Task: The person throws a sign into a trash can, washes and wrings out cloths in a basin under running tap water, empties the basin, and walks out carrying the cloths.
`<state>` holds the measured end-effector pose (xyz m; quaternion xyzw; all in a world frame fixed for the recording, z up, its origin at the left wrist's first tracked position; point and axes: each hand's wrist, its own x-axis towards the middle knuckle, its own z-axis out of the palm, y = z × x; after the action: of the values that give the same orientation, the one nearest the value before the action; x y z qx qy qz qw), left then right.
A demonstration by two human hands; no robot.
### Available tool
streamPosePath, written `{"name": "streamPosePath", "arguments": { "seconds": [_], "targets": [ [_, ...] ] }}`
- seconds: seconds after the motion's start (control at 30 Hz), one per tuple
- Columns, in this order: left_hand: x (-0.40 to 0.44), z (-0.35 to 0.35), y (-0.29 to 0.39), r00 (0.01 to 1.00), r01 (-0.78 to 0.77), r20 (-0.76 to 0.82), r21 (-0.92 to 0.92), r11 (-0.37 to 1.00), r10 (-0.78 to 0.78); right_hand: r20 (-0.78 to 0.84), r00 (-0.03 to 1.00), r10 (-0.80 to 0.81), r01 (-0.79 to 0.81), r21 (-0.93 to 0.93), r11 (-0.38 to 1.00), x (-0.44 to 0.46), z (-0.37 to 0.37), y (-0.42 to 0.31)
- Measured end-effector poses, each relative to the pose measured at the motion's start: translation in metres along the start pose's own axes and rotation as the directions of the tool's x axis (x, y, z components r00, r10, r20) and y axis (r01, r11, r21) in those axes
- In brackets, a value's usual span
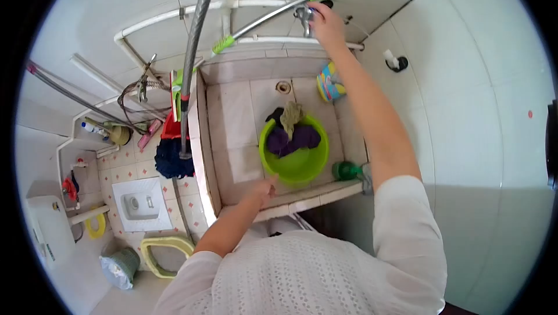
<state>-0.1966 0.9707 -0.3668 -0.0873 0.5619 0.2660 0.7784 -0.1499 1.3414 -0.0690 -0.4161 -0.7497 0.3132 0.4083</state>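
Head view: our right hand (326,23) grips the tap (304,20), beyond the green basin (297,167) of cloths (295,140); our left hand (266,189), grip unclear, is at the basin's near-left rim.

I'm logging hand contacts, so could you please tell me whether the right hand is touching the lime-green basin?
Apart: the head view shows the right hand up at the metal tap, with bare tiles between it and the lime-green basin.

The basin (302,165) in the sink (232,123) holds cloths (292,139).
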Motion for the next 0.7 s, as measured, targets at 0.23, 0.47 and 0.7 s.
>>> {"name": "streamPosePath", "arguments": {
  "seconds": [0.23,0.47,0.7],
  "targets": [
    [0.065,0.006,0.054,0.909,-0.359,-0.123,0.258,0.897,0.399,0.025,0.851,0.525,-0.396,0.688,0.609,-0.021,-0.001,0.052],
    [0.045,-0.005,0.229,0.541,-0.327,-0.157,0.866,0.378,0.826,0.538,0.509,0.671,-0.512,0.817,-0.266,-0.114,0.069,0.14],
    [0.071,0.089,0.233,0.805,-0.571,0.047,-0.211,0.794,0.591,0.55,0.322,0.77,-0.273,0.833,-0.481,-0.171,0.095,0.159]
  ]
}}
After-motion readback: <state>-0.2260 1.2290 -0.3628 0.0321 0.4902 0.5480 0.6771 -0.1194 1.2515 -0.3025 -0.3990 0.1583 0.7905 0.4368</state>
